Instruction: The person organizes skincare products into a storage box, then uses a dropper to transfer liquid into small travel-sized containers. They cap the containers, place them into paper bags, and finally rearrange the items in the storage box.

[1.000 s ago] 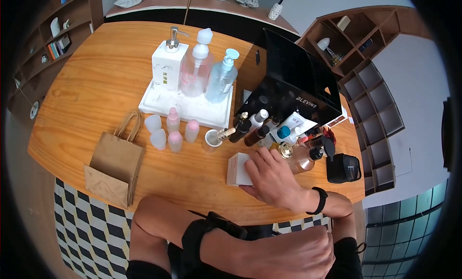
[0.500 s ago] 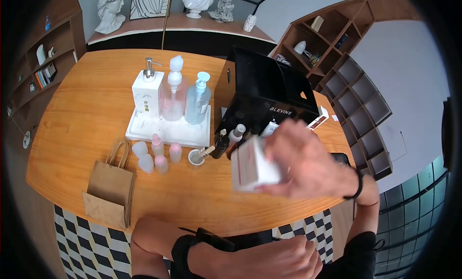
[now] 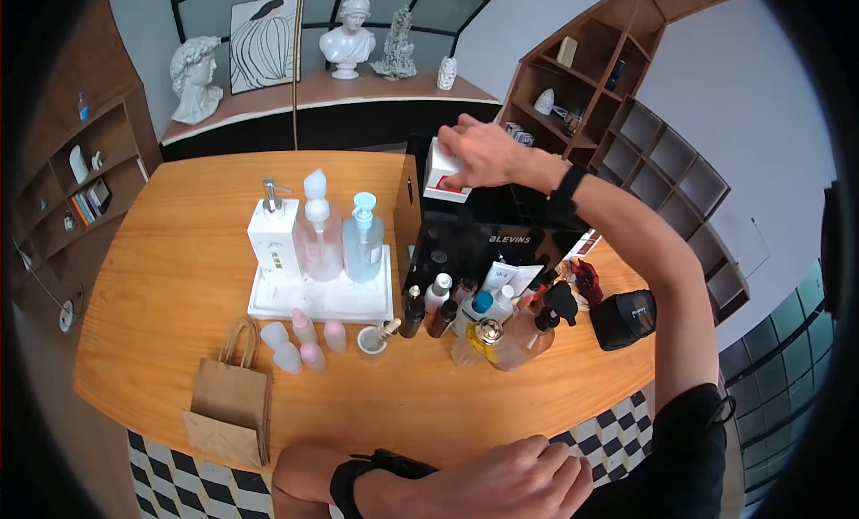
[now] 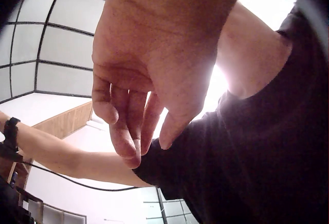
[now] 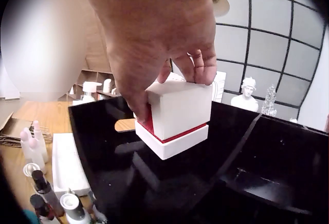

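Observation:
My right hand [image 3: 488,152] grips a small white box [image 3: 443,172] with its thumb on one side and its fingers on the other. In the right wrist view a red band shows between the white box's lid [image 5: 182,108] and its base. The white box is at the large black box [image 3: 510,216] lettered BLEVINS, overlapping its dark interior near the left wall. My left hand [image 3: 506,483] hangs near the table's front edge, holding nothing. Its fingers [image 4: 123,131] droop loosely curled in the left wrist view.
Several bottles [image 3: 521,340] crowd the front of the black box. Pump dispensers [image 3: 362,242] stand on a white tray [image 3: 322,309] to the left. Small pink-capped bottles [image 3: 313,355], a little white cup [image 3: 370,342] and a paper bag [image 3: 228,398] sit nearer. A black case [image 3: 622,320] lies at right.
My right hand has lifted the white box from the table's front and carried it up and away to the black box. The head view has tilted up. My left hand stays low.

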A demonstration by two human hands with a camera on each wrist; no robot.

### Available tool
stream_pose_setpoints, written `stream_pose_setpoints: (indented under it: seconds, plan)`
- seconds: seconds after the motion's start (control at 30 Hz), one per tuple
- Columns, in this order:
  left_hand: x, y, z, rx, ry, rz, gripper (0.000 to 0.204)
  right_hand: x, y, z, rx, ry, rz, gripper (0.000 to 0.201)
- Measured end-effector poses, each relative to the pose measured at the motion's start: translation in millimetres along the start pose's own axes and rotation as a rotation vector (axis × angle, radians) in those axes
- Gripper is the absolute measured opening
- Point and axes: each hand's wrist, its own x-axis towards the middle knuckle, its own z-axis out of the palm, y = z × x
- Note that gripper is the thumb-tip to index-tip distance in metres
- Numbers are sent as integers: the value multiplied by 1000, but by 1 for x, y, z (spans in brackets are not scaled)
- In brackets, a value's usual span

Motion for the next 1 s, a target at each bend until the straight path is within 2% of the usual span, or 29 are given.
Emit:
stream_pose_setpoints:
  seconds: [0.07,0.13,0.17,0.2,0.3,0.4,0.47,0.53,0.63,0.73,0.87,1.0]
  plan:
    - [-1,-1,5,33,8,2,16,13,3,10,6,-4,9,58]
    - [-4,-2,20,7,113,-37,17,20,4,14,76,31,-6,59]
    - [-8,-1,24,8,105,-34,17,21,3,18,109,80,14,49]
    - [-7,-2,23,-6,113,-46,17,22,6,23,117,87,21,49]
    - [-6,-3,24,-16,113,-57,17,18,10,32,191,255,-86,38]
    - [1,-8,7,7,51,-37,17,5,10,37,186,281,24,38]
    - [2,-10,2,18,-3,-18,17,0,8,40,172,250,75,38]
    - [1,-8,4,-25,-40,-34,18,-5,4,42,284,201,159,37]
    - [-2,-6,24,-50,43,-65,19,-3,4,46,309,270,95,34]
    - [4,-13,7,-65,-47,-33,21,1,2,44,316,277,83,32]
    - [4,-12,11,-38,-31,-14,21,-2,1,41,322,253,88,29]
    - [5,-13,4,-66,-120,-47,22,-3,11,37,369,207,95,30]
